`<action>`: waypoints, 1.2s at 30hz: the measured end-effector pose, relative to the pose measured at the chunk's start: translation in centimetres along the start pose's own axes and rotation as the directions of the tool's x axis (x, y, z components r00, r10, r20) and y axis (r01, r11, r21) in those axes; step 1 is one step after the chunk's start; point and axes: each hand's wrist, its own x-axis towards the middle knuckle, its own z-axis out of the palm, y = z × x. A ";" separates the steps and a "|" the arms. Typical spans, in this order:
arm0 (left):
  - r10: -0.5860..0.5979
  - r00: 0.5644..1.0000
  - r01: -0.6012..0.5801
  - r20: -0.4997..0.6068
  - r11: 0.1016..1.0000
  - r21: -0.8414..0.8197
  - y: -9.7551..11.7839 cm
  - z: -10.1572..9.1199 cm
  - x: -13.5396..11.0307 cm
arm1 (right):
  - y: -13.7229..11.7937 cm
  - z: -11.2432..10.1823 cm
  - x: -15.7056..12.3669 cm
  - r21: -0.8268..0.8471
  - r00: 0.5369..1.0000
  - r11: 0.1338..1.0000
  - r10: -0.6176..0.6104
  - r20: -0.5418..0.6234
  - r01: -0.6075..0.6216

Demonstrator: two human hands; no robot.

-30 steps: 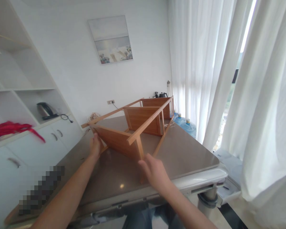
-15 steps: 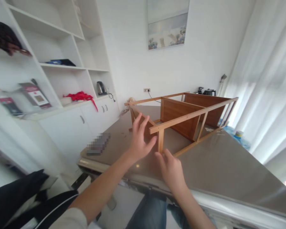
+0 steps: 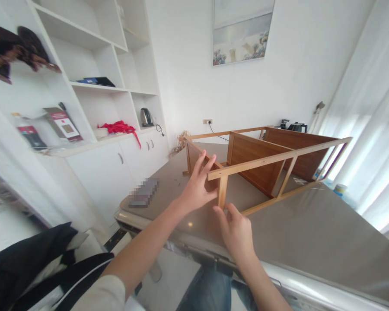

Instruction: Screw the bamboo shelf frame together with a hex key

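A bamboo-coloured wooden shelf frame [image 3: 253, 164] lies on its side on a grey stone tabletop [image 3: 311, 229], with thin rails and flat panels. My left hand [image 3: 197, 185] presses against its near end panel [image 3: 194, 157], fingers spread. My right hand [image 3: 235, 235] sits just below the end of a square wooden post [image 3: 222, 191], fingers slightly curled and almost touching it. Part of the end panel is hidden behind my left hand.
A pixelated flat object [image 3: 144, 192] lies on the table to the left of my hands. White shelves and cabinets [image 3: 97, 172] stand at left, holding a kettle [image 3: 146, 117] and red cloth [image 3: 118, 127]. A dark garment [image 3: 29, 255] fills the lower left.
The view has swung left and tilted, bringing the shelves into sight. My left hand has shifted along the end panel towards the post, and my right hand has moved closer to the post's end.
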 end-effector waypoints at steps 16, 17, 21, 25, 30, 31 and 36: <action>0.157 0.987 -0.154 -0.021 0.982 0.108 -2.2 -2.2 0.5 | -1.1 -0.3 -1.6 0.353 0.983 0.922 0.113 0.143 -0.157; 0.172 0.985 -0.169 -0.022 0.981 0.101 -2.2 -2.2 0.7 | -0.9 -0.5 -1.8 0.399 0.985 0.903 0.116 0.128 -0.158; 0.203 0.977 -0.199 -0.070 0.978 0.056 -2.5 -1.9 1.6 | -0.2 -2.1 -1.1 0.506 0.991 0.852 0.103 0.083 -0.131; 0.192 0.976 -0.188 -0.100 0.981 0.048 -2.4 -1.8 1.0 | 0.3 -4.4 0.1 0.648 0.986 0.748 0.056 0.158 -0.146; 0.051 0.908 -0.096 -0.416 0.991 -0.089 -2.4 -1.4 -2.0 | 0.9 -4.9 -1.0 0.745 0.950 0.602 0.082 0.300 -0.287; 0.001 0.863 -0.090 -0.505 0.984 -0.151 -2.2 -1.6 -2.5 | 1.1 -4.8 -1.4 0.739 0.946 0.603 0.090 0.311 -0.300; -0.015 0.823 -0.253 -0.568 0.885 -0.390 2.0 -5.0 -1.9 | 2.9 -5.2 -0.8 0.655 0.964 0.719 0.081 0.253 -0.232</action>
